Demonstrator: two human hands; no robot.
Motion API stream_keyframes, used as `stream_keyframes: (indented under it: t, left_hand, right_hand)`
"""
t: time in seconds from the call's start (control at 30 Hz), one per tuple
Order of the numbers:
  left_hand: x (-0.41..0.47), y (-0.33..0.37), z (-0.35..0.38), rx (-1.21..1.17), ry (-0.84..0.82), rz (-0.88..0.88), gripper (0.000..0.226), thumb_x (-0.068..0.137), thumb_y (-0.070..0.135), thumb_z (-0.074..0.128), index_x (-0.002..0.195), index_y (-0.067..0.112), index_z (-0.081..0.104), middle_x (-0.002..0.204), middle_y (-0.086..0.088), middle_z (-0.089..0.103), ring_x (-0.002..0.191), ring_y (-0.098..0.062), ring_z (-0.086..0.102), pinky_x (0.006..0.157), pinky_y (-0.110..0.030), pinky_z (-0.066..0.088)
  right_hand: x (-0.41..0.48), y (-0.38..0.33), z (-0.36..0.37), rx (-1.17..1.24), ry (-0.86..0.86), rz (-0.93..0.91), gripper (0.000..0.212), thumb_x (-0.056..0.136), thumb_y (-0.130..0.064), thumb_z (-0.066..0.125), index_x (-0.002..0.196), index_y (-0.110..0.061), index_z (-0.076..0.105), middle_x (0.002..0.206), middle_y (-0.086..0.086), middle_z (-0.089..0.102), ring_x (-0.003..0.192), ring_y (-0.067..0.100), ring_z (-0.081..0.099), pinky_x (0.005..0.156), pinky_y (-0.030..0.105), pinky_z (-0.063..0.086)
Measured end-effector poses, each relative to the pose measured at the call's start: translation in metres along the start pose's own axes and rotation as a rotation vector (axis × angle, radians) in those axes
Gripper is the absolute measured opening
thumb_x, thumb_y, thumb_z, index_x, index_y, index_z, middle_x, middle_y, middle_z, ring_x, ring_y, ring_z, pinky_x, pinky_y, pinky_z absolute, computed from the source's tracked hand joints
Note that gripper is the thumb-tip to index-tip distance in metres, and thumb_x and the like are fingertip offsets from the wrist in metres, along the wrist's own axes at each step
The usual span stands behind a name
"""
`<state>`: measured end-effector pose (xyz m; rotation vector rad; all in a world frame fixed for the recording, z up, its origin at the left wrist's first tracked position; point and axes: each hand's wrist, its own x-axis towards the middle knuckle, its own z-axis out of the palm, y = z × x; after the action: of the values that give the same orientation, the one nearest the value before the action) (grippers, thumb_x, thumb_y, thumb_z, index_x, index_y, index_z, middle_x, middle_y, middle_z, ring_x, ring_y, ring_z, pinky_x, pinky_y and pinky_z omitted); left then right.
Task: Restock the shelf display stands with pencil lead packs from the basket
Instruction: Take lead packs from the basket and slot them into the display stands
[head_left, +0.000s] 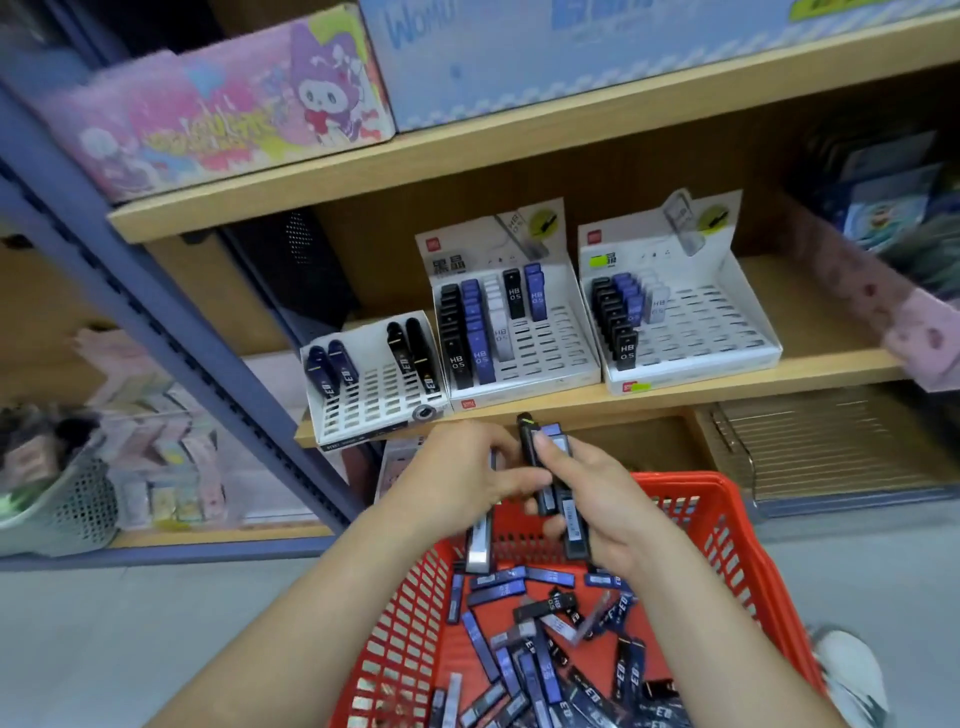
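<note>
Left grip (457, 470) & right grip (597, 501) meet over far end of basket (737, 545), lead packs (519, 649) loose in it below. Beyond grips, 3 display stands (545, 353) side by side on shelf (810, 371); boxes (234, 114) on the shelf above.

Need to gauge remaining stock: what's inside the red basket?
Loose blue and black packs on the basket floor. The left hand and right hand, holding packs, hide its far end.
</note>
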<state>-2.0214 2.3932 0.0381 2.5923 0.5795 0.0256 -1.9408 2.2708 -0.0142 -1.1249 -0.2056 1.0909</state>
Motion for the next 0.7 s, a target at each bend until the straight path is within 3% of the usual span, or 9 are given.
stream_keyframes:
  t: [0.1, 0.17, 0.23, 0.33, 0.43, 0.5, 0.57, 0.7]
  left_hand:
    - [0.0, -0.001, -0.016, -0.369, 0.206, -0.057, 0.022, 0.088, 0.038, 0.064, 0.08, 0.02, 0.072, 0.077, 0.004, 0.07, 0.073, -0.008, 0.063, 0.074, -0.032, 0.05]
    - [0.0, 0.001, -0.027, -0.546, 0.355, -0.088, 0.023, 0.088, 0.036, 0.064, 0.076, 0.017, 0.07, 0.069, 0.002, 0.067, 0.067, -0.013, 0.06, 0.069, -0.034, 0.05]
    - [-0.002, 0.004, -0.035, -0.576, 0.45, -0.085, 0.022, 0.085, 0.037, 0.068, 0.073, 0.019, 0.069, 0.059, 0.009, 0.061, 0.059, -0.009, 0.056, 0.057, -0.029, 0.049]
    - [-0.006, 0.004, -0.051, -0.566, 0.599, -0.015, 0.017, 0.079, 0.035, 0.074, 0.067, 0.025, 0.067, 0.057, 0.01, 0.059, 0.053, -0.011, 0.054, 0.05, -0.034, 0.052]
    - [-0.011, 0.005, -0.061, -0.427, 0.767, 0.124, 0.016, 0.077, 0.027, 0.077, 0.066, 0.026, 0.066, 0.063, 0.006, 0.061, 0.061, -0.009, 0.057, 0.059, -0.025, 0.049]
    - [-0.016, 0.01, -0.064, -0.344, 0.795, 0.176, 0.014, 0.076, 0.02, 0.078, 0.068, 0.024, 0.067, 0.068, 0.008, 0.062, 0.071, -0.007, 0.058, 0.064, -0.015, 0.045]
    - [-0.019, 0.012, -0.062, -0.375, 0.758, 0.154, 0.019, 0.076, 0.013, 0.077, 0.072, 0.028, 0.067, 0.075, 0.009, 0.062, 0.077, -0.003, 0.059, 0.069, -0.011, 0.044]
    - [-0.023, 0.015, -0.06, -0.634, 0.673, 0.05, 0.034, 0.076, 0.002, 0.075, 0.082, 0.035, 0.068, 0.081, 0.01, 0.061, 0.074, 0.0, 0.059, 0.072, -0.018, 0.047]
  right_hand:
    - [-0.002, -0.004, 0.006, 0.119, -0.067, 0.009, 0.035, 0.09, -0.036, 0.061, 0.108, -0.006, 0.063, 0.071, 0.007, 0.057, 0.053, 0.014, 0.052, 0.034, 0.015, 0.033]
    - [-0.007, -0.007, 0.021, 0.166, -0.151, 0.03, 0.038, 0.083, -0.041, 0.064, 0.1, -0.007, 0.062, 0.068, 0.006, 0.054, 0.047, 0.011, 0.047, 0.032, 0.014, 0.028]
    - [-0.011, -0.004, 0.033, 0.248, -0.259, 0.052, 0.047, 0.076, -0.047, 0.07, 0.097, -0.007, 0.059, 0.065, 0.005, 0.052, 0.044, 0.009, 0.043, 0.032, 0.013, 0.026]
    - [-0.013, -0.005, 0.051, 0.364, -0.363, 0.065, 0.069, 0.057, -0.047, 0.089, 0.104, -0.009, 0.056, 0.066, 0.003, 0.049, 0.043, 0.006, 0.042, 0.031, 0.012, 0.029]
    - [-0.01, -0.017, 0.063, 0.398, -0.255, 0.036, 0.04, 0.068, -0.029, 0.081, 0.094, -0.012, 0.055, 0.065, 0.003, 0.05, 0.04, 0.005, 0.041, 0.029, 0.012, 0.028]
    - [-0.008, -0.033, 0.07, 0.452, -0.18, -0.017, 0.029, 0.073, -0.019, 0.073, 0.095, -0.01, 0.056, 0.068, 0.005, 0.055, 0.039, 0.005, 0.041, 0.029, 0.012, 0.028]
    - [-0.004, -0.047, 0.075, 0.472, -0.144, -0.072, 0.033, 0.073, -0.013, 0.069, 0.103, -0.007, 0.058, 0.071, 0.005, 0.057, 0.039, 0.005, 0.043, 0.029, 0.012, 0.029]
    - [-0.005, -0.062, 0.079, 0.348, -0.074, -0.144, 0.031, 0.085, -0.007, 0.067, 0.114, -0.007, 0.057, 0.068, 0.003, 0.055, 0.044, 0.005, 0.044, 0.031, 0.013, 0.03]
